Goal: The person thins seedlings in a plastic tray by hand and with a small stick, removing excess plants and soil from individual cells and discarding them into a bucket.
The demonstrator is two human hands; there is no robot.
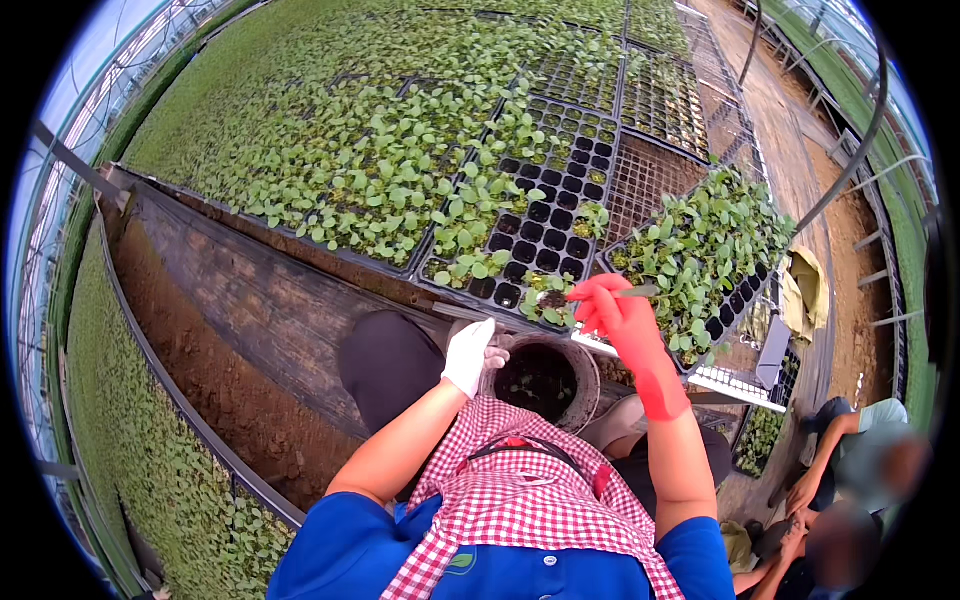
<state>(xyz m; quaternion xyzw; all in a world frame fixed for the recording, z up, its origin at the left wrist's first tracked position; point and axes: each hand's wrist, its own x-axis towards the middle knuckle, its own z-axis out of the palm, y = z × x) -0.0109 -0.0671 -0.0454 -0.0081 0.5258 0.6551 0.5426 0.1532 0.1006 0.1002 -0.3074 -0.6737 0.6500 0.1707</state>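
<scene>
My right hand (pixel 622 330), in a red glove, is closed on a slim greyish-green stick-like tool (pixel 637 291). A dark clump of soil (pixel 552 299) shows by its fingertips, over the near edge of a black seedling tray (pixel 556 236) with many bare cells and some seedlings. In a white glove with bare fingertips, my left hand (pixel 470 358) is held with curled fingers beside the rim of a round bucket (pixel 590 388). Whatever those fingers hold, if anything, is hidden. Dark matter and a few green bits lie inside the bucket, between my knees.
A full seedling tray (pixel 700 255) sits tilted at the right, next to a yellow cloth (pixel 803 288) and a grey box-like object (pixel 772 352). Dense seedling trays (pixel 370 170) stretch across the far left. Two people (pixel 850 470) sit at the lower right.
</scene>
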